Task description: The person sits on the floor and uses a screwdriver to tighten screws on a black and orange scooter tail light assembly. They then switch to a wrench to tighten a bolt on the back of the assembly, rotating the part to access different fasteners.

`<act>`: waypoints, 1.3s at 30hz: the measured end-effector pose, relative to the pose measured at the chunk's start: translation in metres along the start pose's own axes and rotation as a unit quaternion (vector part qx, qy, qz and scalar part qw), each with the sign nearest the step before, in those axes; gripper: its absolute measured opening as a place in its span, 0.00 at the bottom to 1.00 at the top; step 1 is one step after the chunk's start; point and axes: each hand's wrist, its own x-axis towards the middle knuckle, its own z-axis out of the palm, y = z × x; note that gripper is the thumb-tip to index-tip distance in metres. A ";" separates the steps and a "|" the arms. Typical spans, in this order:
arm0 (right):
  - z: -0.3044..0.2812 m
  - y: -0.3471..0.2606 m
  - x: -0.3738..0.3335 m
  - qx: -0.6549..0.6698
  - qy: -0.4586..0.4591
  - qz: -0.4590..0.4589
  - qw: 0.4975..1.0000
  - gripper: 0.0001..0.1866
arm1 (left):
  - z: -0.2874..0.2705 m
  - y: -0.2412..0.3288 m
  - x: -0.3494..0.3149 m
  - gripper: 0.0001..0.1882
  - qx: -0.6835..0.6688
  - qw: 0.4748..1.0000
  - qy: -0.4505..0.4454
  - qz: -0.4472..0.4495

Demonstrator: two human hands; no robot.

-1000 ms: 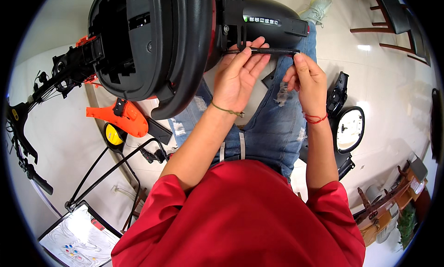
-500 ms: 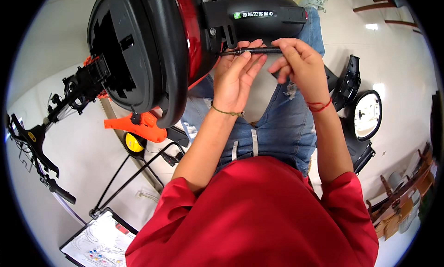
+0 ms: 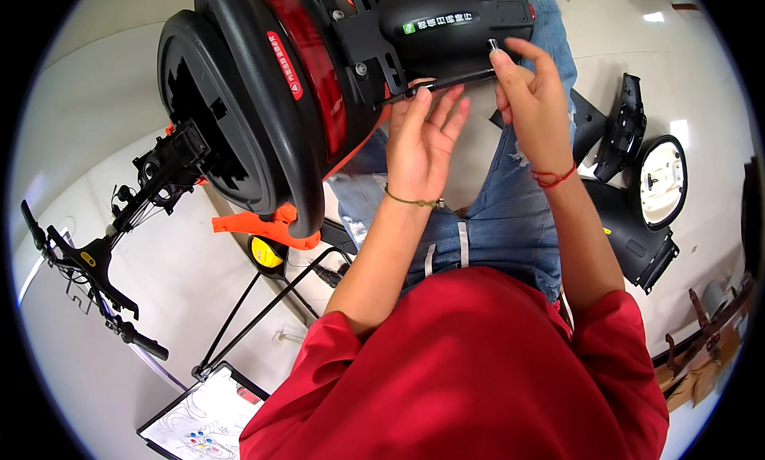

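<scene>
One slim black rod-shaped tool (image 3: 462,80) slants, gripped between thumb and fingers of the left hand (image 3: 419,145), its thin end near a slotted black bracket (image 3: 360,39). At its outer end the right hand (image 3: 539,105) is loosely curled; whether it grips cannot be told. Around them are a curved red tail lamp (image 3: 309,58), a rounded black fender (image 3: 446,4) and torn blue jeans (image 3: 514,213).

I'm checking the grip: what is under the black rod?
Part of the left hand shows under the black rod. The rod itself hides its underside and any contact there.
</scene>
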 end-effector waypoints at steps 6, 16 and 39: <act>-0.013 -0.003 0.011 -0.093 -0.150 -0.190 0.966 0.20 | 0.007 0.007 -0.001 0.11 -0.038 0.999 -0.018 -0.003; -0.019 -0.006 -0.001 0.084 -0.139 0.034 0.986 0.11 | 0.001 0.013 0.003 0.09 0.013 0.999 -0.029 0.004; -0.018 -0.010 -0.007 -0.057 -0.159 -0.224 0.960 0.13 | 0.004 0.012 0.002 0.08 -0.027 0.999 -0.006 -0.038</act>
